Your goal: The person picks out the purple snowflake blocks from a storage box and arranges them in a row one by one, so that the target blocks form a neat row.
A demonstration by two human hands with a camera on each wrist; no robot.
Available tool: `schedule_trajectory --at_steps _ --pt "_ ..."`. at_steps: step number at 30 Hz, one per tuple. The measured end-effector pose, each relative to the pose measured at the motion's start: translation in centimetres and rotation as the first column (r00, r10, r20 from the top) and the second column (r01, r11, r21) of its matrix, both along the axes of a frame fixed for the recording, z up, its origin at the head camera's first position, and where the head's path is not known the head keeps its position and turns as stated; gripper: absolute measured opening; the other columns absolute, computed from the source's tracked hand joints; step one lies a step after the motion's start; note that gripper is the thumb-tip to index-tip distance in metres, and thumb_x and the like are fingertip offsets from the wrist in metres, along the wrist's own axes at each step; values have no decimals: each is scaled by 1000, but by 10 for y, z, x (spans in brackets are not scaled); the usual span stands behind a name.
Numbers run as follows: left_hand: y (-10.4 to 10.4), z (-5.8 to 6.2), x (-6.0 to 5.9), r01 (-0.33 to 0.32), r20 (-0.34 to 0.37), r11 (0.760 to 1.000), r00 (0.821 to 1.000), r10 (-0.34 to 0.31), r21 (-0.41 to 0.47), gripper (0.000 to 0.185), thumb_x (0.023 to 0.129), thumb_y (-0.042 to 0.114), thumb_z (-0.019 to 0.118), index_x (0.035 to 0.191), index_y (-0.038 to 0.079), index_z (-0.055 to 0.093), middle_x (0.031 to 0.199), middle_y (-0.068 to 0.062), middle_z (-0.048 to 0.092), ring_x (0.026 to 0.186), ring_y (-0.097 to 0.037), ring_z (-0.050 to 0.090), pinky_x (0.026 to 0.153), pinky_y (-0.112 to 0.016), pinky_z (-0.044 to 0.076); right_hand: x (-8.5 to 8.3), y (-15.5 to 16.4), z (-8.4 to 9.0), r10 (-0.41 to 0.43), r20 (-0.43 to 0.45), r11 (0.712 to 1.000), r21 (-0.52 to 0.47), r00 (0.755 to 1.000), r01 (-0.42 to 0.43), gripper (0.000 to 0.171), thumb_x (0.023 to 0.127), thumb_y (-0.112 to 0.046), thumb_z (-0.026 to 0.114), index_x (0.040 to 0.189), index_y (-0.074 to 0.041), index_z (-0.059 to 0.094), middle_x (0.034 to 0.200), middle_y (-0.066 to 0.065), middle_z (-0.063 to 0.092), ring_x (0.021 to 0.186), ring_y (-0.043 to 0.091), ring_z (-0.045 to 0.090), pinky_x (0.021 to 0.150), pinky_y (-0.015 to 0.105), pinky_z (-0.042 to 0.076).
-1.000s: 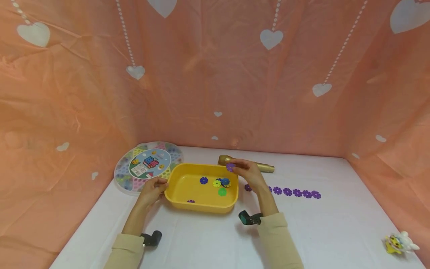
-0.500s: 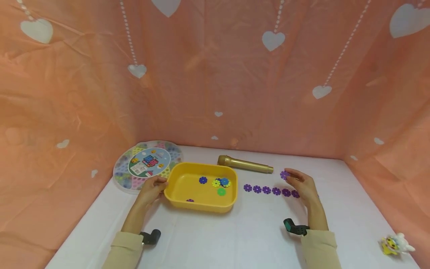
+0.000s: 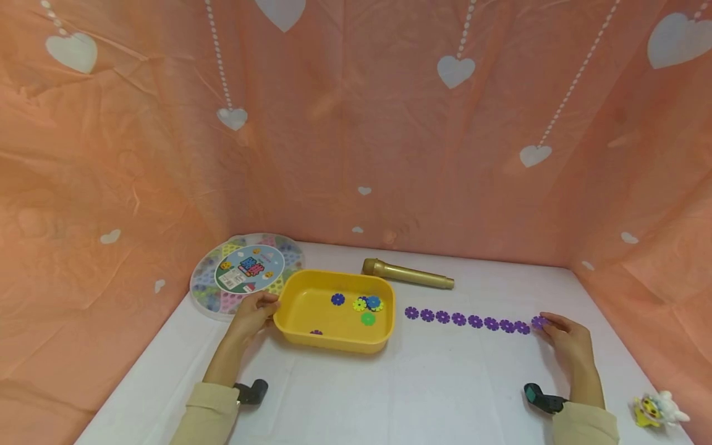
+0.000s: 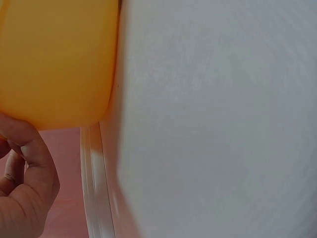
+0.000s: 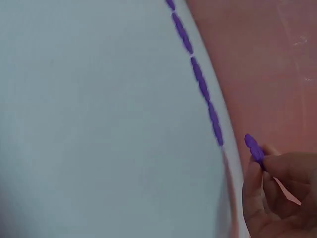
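Note:
My left hand [image 3: 250, 318] grips the left rim of a yellow plastic basin [image 3: 295, 339]; in the left wrist view its curled fingers [image 4: 37, 158] are right at the basin's corner. Inside lie several flower-shaped snowflake discs: a dark blue one [image 3: 337, 299], a green one [image 3: 368, 319], a little yellow and blue pile and a purple one partly hidden by the near wall. My right hand [image 3: 575, 346] pinches a purple snowflake disc [image 3: 539, 322] between thumb and fingers. It is just past the right end of a row of purple discs [image 3: 475, 321] lying on the white table.
A gold microphone-shaped stick [image 3: 411, 274] lies behind the row. A round clear case [image 3: 208, 290] with a printed label sits behind the basin at left. Near the right edge stands a small yellow and white figurine [image 3: 659, 409]. An orange curtain [image 3: 400, 154] with hearts hangs around the table.
My right hand has carried the purple disc from over the basin's right rim, rightward along the row, to beyond its far right end. The left hand stays on the basin.

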State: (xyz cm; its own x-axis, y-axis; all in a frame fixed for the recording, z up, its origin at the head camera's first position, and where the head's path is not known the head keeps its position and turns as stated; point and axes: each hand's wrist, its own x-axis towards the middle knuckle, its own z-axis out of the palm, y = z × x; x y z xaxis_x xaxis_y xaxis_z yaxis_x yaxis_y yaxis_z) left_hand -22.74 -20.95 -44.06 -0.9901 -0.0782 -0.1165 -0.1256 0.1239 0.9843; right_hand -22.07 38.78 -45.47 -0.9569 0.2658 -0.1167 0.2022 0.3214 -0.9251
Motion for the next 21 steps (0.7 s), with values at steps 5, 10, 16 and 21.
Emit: schedule_trajectory --at_steps 5,10,16,21 --pt "1 3 1 0 5 1000 1000 0 9 26 92 -3 50 113 -16 45 90 -11 54 70 -13 53 58 -23 49 -1 5 -7 -40 58 964 264 998 23 40 94 -7 48 130 9 46 110 21 58 93 14 54 73 22 48" --pt "1 3 2 -1 10 1000 1000 1 16 25 92 -3 50 113 -16 45 89 -11 54 70 -13 53 58 -22 49 -3 5 -10 40 25 901 431 999 -47 41 89 -5 55 126 11 47 123 36 46 107 45 46 88 53 39" --pt "1 4 1 -1 13 1000 1000 1 14 25 92 -3 50 113 -16 45 90 -11 55 70 -13 54 58 -22 49 -5 4 -9 96 -10 849 523 995 -76 39 85 -2 57 120 14 51 115 37 52 101 47 50 85 58 38" --pt "1 4 2 1 15 1000 1000 -1 11 25 92 -2 50 113 -16 45 89 -11 55 68 -12 54 58 -22 49 -4 2 -8 110 -34 831 551 993 -73 36 84 -2 58 116 15 53 113 37 54 101 50 50 84 58 38"
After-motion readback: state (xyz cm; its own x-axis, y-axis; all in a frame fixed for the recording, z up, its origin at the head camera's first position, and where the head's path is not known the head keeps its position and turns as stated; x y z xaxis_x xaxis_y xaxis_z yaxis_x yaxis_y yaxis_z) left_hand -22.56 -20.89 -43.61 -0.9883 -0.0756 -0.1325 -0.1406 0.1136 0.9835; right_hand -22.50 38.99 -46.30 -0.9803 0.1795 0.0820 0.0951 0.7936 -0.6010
